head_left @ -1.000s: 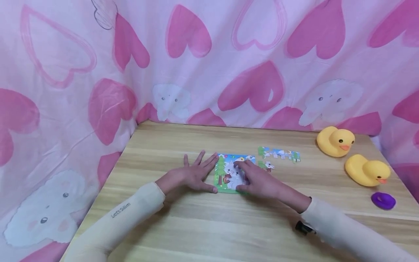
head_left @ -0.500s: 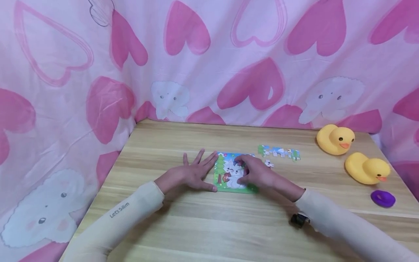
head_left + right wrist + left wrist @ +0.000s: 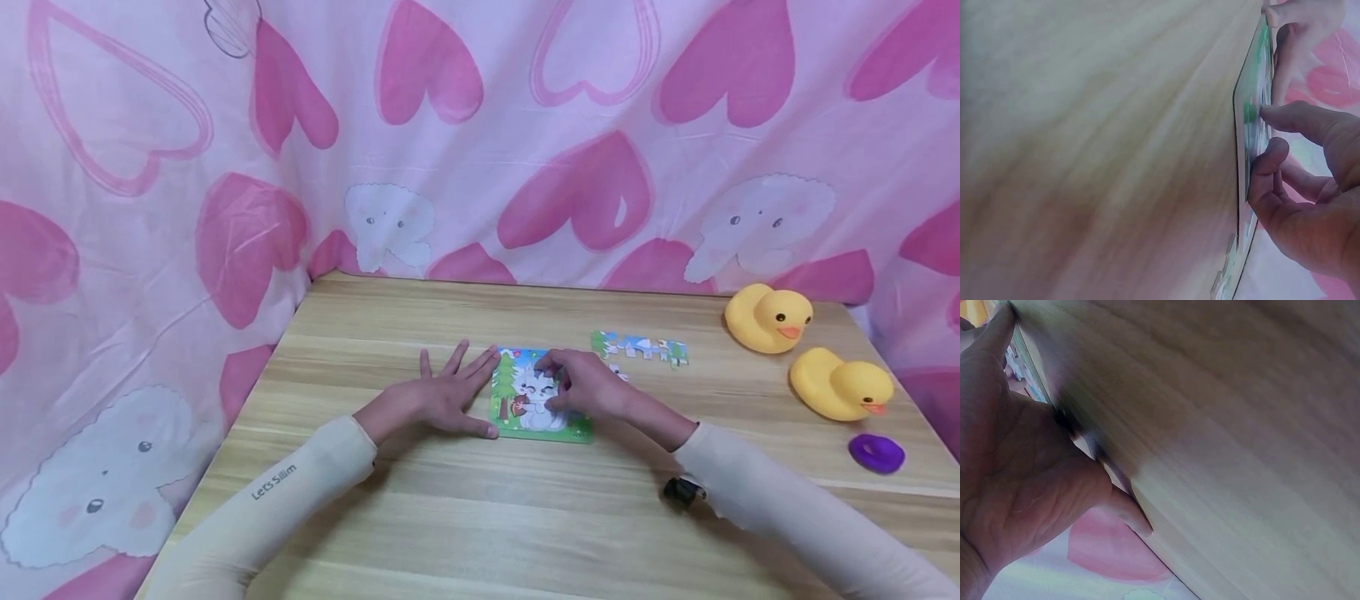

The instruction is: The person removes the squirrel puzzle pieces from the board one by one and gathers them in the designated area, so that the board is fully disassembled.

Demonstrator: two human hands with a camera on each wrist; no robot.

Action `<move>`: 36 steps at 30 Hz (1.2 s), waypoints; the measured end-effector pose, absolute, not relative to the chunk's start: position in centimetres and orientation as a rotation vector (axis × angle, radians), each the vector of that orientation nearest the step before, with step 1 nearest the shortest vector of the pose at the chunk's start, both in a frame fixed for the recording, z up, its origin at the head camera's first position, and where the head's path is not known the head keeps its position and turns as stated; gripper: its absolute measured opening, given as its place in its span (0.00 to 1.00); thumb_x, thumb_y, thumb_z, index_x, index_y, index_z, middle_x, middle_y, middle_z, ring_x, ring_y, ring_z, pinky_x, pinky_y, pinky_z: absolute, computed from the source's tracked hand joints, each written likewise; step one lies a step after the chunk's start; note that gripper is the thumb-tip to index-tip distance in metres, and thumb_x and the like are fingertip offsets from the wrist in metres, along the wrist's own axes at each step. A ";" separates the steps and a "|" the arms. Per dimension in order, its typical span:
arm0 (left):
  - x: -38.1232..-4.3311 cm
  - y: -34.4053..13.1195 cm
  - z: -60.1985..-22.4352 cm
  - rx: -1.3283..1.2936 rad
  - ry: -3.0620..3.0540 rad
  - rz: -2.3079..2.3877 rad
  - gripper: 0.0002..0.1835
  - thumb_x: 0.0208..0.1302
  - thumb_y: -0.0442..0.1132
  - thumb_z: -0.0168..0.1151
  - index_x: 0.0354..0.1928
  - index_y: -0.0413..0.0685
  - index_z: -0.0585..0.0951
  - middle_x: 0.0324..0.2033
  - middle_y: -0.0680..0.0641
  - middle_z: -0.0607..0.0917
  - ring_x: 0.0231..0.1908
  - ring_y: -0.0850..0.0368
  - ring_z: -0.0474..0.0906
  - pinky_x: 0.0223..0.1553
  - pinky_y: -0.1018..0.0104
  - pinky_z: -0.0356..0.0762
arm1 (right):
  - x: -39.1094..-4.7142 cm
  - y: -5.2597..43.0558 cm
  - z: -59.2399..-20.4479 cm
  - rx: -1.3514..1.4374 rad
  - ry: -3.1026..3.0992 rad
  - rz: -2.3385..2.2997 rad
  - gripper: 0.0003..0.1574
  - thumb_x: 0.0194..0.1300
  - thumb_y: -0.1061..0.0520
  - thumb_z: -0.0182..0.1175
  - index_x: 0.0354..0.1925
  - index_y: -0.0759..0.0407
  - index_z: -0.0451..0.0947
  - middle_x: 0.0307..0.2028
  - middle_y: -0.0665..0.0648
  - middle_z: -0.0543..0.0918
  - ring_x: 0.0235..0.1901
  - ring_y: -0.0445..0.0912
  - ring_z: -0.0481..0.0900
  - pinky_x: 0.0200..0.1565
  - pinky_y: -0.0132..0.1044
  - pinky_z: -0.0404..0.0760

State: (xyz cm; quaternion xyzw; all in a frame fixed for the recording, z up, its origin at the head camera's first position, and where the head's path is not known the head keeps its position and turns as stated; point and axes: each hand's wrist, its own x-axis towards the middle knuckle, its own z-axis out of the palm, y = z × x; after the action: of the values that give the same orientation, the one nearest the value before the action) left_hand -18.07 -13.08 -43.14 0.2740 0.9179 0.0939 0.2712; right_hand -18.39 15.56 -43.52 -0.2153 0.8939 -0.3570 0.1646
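Note:
A jigsaw puzzle (image 3: 534, 423) with a white animal, a green tree and a blue sky lies flat on the wooden table. My left hand (image 3: 446, 402) rests palm down with spread fingers; its fingertips and thumb touch the puzzle's left edge. Over the puzzle's right half is my right hand (image 3: 592, 387). Its thumb and bent fingers pinch at a puzzle piece there, mostly hidden under the hand. In the right wrist view, the thumb (image 3: 1288, 119) and curled fingers (image 3: 1269, 172) meet the puzzle's surface. The left wrist view has the left palm (image 3: 1029, 469) beside the puzzle's edge.
Several loose puzzle pieces (image 3: 640, 347) lie behind the right hand, one partly covered by it. Two yellow toy ducks (image 3: 765, 321) and a purple ring-shaped thing (image 3: 876, 453) sit at the table's right. A pink heart-patterned curtain (image 3: 435, 158) hangs behind the table.
My right hand has shifted slightly up and turned over the puzzle, with thumb and fingers more curled. It covers more of the nearest loose piece. The left hand keeps its place.

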 end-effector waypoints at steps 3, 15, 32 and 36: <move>-18.0 -13.1 -43.1 0.739 2.468 0.249 0.66 0.60 0.82 0.58 0.85 0.69 0.28 0.84 0.63 0.24 0.84 0.42 0.14 0.68 0.14 0.15 | -18.1 15.6 -43.6 -0.608 2.559 -1.035 0.35 0.58 0.61 0.79 0.63 0.60 0.80 0.51 0.59 0.86 0.32 0.43 0.80 0.33 0.33 0.83; -18.0 -13.3 -43.1 0.738 2.489 0.250 0.67 0.60 0.82 0.59 0.85 0.68 0.29 0.85 0.62 0.25 0.84 0.42 0.15 0.68 0.14 0.16 | -18.0 18.1 -42.9 -0.566 2.601 -1.134 0.38 0.60 0.63 0.76 0.68 0.51 0.78 0.56 0.57 0.82 0.31 0.45 0.80 0.32 0.33 0.83; -18.0 -13.1 -43.2 0.761 2.477 0.263 0.66 0.61 0.80 0.59 0.85 0.67 0.29 0.85 0.62 0.26 0.84 0.41 0.16 0.67 0.12 0.17 | -17.0 26.9 -43.2 -0.585 2.805 -1.042 0.39 0.59 0.67 0.75 0.68 0.57 0.78 0.50 0.59 0.81 0.28 0.40 0.76 0.30 0.30 0.78; -18.0 -13.1 -43.2 0.765 2.483 0.250 0.66 0.62 0.80 0.59 0.85 0.68 0.29 0.85 0.63 0.26 0.84 0.41 0.16 0.68 0.12 0.17 | -16.8 28.5 -43.2 -0.543 2.825 -1.010 0.39 0.60 0.66 0.75 0.69 0.58 0.77 0.50 0.60 0.81 0.30 0.42 0.77 0.30 0.30 0.78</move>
State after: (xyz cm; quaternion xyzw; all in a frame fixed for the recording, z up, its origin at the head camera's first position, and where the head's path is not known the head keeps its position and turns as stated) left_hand -18.05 -13.07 -43.23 0.2827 0.9180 0.0923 0.2624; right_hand -16.77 28.51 -43.24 -0.1779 0.9255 -0.3311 0.0465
